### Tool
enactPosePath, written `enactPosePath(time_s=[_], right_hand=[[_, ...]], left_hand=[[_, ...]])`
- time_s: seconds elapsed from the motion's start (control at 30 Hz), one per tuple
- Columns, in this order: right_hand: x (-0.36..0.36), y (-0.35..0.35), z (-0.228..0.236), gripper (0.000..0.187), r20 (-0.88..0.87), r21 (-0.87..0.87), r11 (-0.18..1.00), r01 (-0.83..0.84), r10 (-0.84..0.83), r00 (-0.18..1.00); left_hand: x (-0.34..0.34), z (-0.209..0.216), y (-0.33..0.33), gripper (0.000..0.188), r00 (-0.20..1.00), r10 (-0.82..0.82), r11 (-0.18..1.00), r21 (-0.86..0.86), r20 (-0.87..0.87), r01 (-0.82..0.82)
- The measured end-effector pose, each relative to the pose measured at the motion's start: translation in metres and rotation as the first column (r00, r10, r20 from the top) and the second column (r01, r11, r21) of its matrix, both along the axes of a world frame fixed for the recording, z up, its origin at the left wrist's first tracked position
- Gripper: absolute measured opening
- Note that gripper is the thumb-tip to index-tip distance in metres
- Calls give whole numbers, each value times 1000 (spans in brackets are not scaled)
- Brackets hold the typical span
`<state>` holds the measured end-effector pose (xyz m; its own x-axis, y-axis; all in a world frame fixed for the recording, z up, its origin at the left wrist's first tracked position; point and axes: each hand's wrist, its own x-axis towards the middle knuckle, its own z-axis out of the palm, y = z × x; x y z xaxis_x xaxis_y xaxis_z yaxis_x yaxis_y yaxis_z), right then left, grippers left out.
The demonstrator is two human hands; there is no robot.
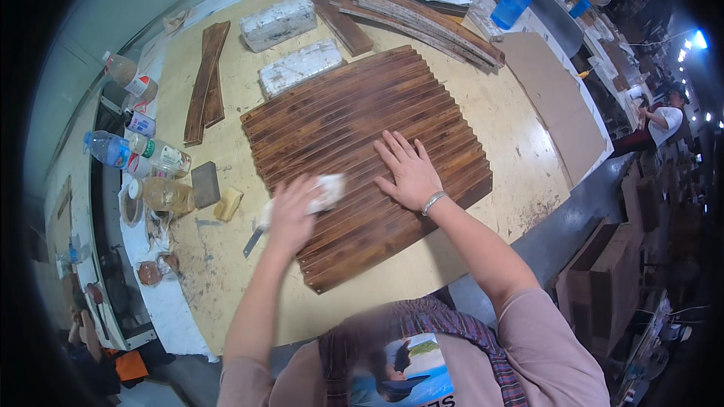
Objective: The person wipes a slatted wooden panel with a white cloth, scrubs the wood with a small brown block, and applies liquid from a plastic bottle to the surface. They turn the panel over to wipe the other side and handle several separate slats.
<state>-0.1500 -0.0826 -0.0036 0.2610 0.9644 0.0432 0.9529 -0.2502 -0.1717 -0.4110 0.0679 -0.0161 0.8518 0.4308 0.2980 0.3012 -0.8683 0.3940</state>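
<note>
Dark-brown, grain-streaked wooden slats [332, 138] are lying side by side on the table [524, 154], the right hand [411, 173] resting flat, fingers spread, while the blurred left hand [292, 215] is clutching a white cloth [329, 191].

A blur softens the left hand [292, 215] and the white cloth [330, 190], partly hidden beneath its fingers. The upper end of a dark, flat tool [253, 243] is lost near the same hand, its kind unclear. The right hand [413, 177] covers a patch of the brown slats [354, 128]. The wearer's shirt [558, 347] runs out of frame at the lower edge. At far right, a co-worker [665, 122] appears too small for detail; at lower left, another person [89, 338] fades into the dark rim.
</note>
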Motion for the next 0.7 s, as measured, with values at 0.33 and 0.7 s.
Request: enactPosePath(time_s=[0.33,0.7], right_hand=[[-1,4,-1,73,3,32,999,-25,25,1000],[10,0,-11,87,-95,76,996,-55,62,994]], left_hand=[[28,43,-21,43,805,437,664,-748,401,12],[-85,61,-43,30,460,886,405,-570,53,-715]])
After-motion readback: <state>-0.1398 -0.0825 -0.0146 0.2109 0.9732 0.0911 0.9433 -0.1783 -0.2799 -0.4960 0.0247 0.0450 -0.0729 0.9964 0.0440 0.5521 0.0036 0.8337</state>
